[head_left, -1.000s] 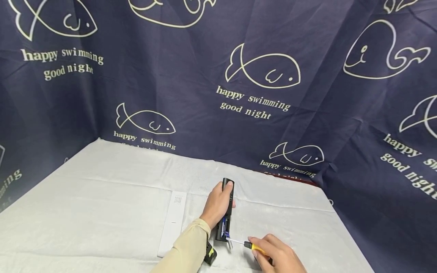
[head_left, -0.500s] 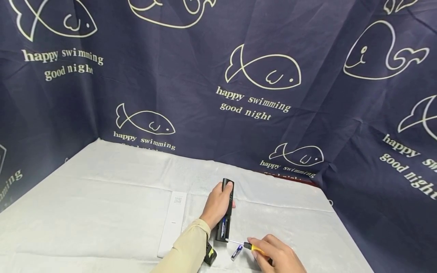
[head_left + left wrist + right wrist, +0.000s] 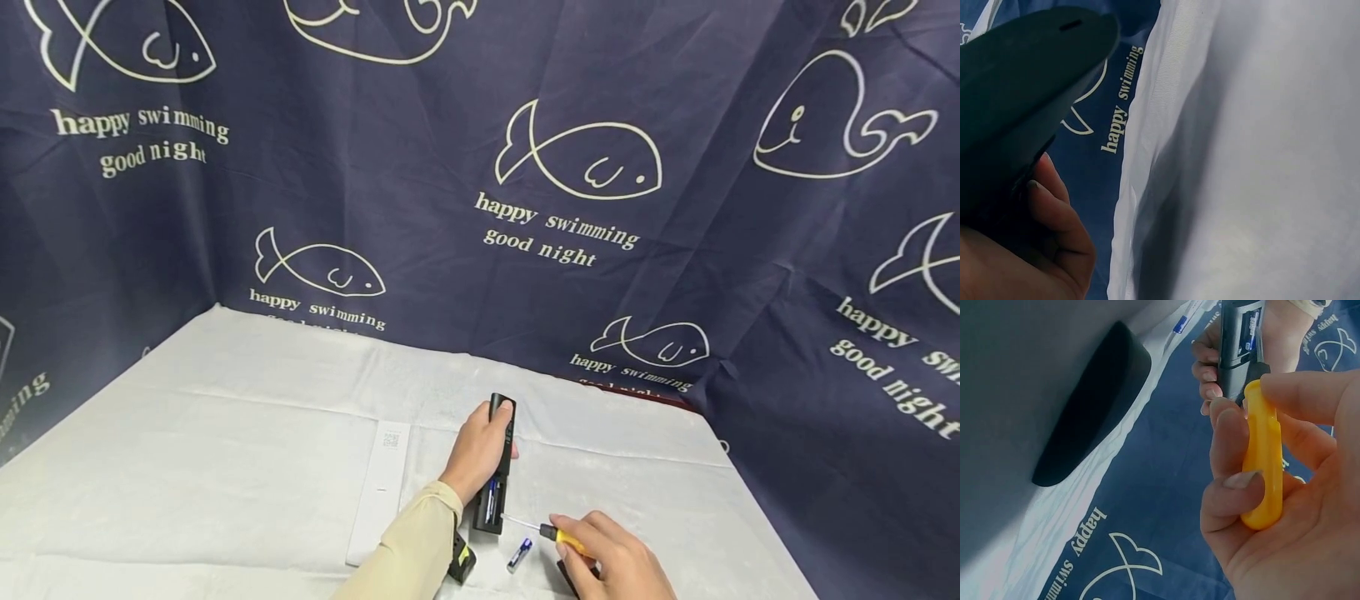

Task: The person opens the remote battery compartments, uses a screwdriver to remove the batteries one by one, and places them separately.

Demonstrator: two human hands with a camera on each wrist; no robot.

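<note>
In my left hand (image 3: 477, 446) I grip a black remote control (image 3: 489, 512) by its far part, battery compartment facing up. A blue and silver battery (image 3: 491, 500) lies in that compartment. Another battery (image 3: 519, 554) rests on the white cloth just below the remote. My right hand (image 3: 611, 554) holds a screwdriver by its yellow handle (image 3: 1263, 456), thumb and fingers wrapped round it. The screwdriver's thin metal shaft (image 3: 520, 522) points left, its tip right at the remote's compartment edge. Close up in the left wrist view, the remote (image 3: 1016, 81) hides most of the palm.
A black curved piece (image 3: 1094, 409) lies on the cloth by my right hand, mostly covered in the head view. A long white strip with a QR code (image 3: 378, 492) lies left of my forearm. Dark blue printed curtains (image 3: 420, 167) stand behind the table (image 3: 225, 467).
One battery has come out of the compartment and dropped onto the cloth. The screwdriver has drawn back slightly right and tilted. My left hand keeps the remote in place.
</note>
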